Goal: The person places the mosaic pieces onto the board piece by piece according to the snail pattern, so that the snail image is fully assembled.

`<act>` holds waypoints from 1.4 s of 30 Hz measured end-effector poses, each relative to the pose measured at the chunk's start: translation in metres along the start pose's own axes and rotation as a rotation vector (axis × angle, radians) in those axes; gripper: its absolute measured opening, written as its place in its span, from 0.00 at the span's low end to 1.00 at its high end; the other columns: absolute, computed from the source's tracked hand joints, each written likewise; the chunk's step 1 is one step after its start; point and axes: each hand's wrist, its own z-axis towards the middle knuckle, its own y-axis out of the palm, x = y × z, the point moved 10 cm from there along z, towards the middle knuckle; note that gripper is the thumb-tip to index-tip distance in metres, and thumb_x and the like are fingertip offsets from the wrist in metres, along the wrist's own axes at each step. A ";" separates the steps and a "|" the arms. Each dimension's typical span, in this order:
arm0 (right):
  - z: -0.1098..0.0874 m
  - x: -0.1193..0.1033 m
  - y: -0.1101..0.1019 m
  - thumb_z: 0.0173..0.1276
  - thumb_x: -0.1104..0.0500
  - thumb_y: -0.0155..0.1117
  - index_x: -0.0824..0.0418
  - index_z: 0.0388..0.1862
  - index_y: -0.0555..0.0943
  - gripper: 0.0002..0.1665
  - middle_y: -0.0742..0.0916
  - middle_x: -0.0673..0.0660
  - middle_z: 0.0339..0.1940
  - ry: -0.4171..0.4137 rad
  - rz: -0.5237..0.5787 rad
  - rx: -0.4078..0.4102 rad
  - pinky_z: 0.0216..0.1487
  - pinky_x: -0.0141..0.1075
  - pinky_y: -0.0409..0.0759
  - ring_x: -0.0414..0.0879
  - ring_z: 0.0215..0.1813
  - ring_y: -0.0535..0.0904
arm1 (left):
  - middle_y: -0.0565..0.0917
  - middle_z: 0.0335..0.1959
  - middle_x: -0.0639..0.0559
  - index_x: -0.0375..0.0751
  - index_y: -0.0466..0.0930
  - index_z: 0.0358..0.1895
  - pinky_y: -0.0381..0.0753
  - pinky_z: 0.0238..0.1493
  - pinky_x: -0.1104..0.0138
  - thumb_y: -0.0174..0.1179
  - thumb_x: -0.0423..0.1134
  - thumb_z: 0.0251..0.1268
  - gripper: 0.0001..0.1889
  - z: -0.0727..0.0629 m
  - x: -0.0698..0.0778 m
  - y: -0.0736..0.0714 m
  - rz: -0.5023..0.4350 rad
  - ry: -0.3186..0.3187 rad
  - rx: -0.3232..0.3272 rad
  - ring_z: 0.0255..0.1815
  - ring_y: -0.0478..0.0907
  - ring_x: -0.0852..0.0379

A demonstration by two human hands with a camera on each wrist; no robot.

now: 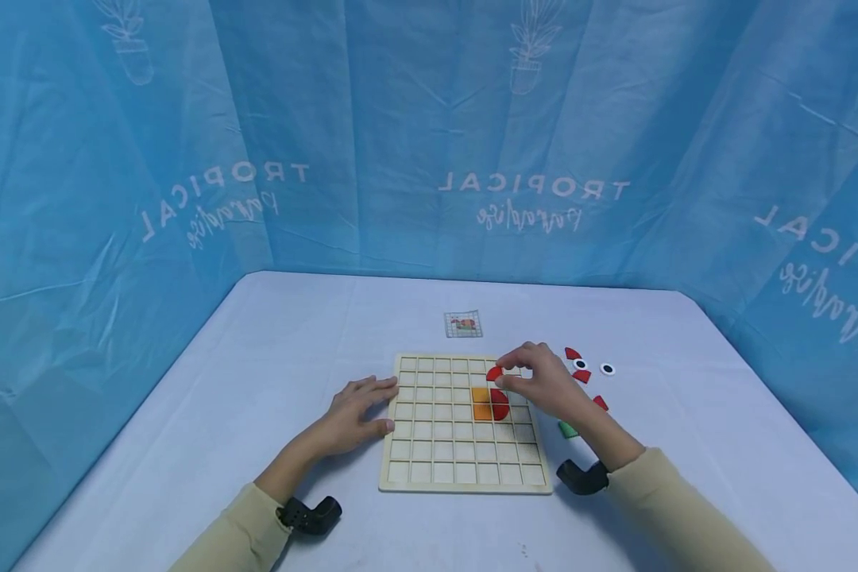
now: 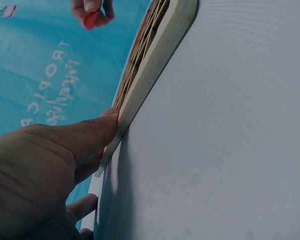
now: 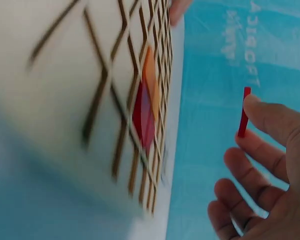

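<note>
A wooden grid board (image 1: 422,453) lies on the table, with two orange squares (image 1: 481,403) and two red quarter-circle pieces (image 1: 499,405) set in its cells. My right hand (image 1: 543,381) pinches another red quarter-circle piece (image 1: 495,373) between thumb and index finger, above the board's upper right part. The right wrist view shows this red piece (image 3: 244,112) edge-on, its other fingers loosely bent. My left hand (image 1: 353,417) rests at the board's left edge, fingers extended. In the left wrist view the thumb of the left hand (image 2: 55,155) touches the board's side (image 2: 145,75).
A small picture card (image 1: 463,324) lies beyond the board. To the right are red pieces (image 1: 572,353), white discs with black dots (image 1: 608,369) and a green piece (image 1: 568,430), partly hidden by my right arm. A blue printed curtain (image 1: 400,143) surrounds the white table (image 1: 293,334).
</note>
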 end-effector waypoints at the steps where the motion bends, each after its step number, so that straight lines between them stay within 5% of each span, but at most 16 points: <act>1: 0.002 -0.003 0.005 0.55 0.54 0.72 0.53 0.43 0.85 0.16 0.84 0.52 0.43 0.002 0.007 -0.012 0.51 0.48 0.78 0.49 0.53 0.73 | 0.64 0.73 0.48 0.42 0.67 0.67 0.47 0.70 0.38 0.61 0.48 0.62 0.30 0.000 0.000 0.000 0.001 0.002 0.000 0.75 0.51 0.37; 14: 0.019 -0.013 0.047 0.54 0.51 0.73 0.50 0.37 0.86 0.12 0.83 0.48 0.39 0.057 -0.073 -0.083 0.41 0.35 0.73 0.44 0.45 0.70 | 0.64 0.72 0.48 0.42 0.68 0.67 0.48 0.69 0.38 0.61 0.46 0.62 0.30 0.001 0.001 0.000 0.003 0.001 0.001 0.75 0.51 0.37; 42: 0.020 -0.012 0.063 0.51 0.45 0.75 0.47 0.35 0.87 0.13 0.81 0.48 0.36 -0.135 -0.227 -0.075 0.38 0.34 0.64 0.43 0.38 0.65 | 0.64 0.72 0.46 0.40 0.67 0.67 0.49 0.68 0.36 0.60 0.48 0.63 0.31 0.001 0.001 0.000 0.007 0.019 0.000 0.74 0.51 0.35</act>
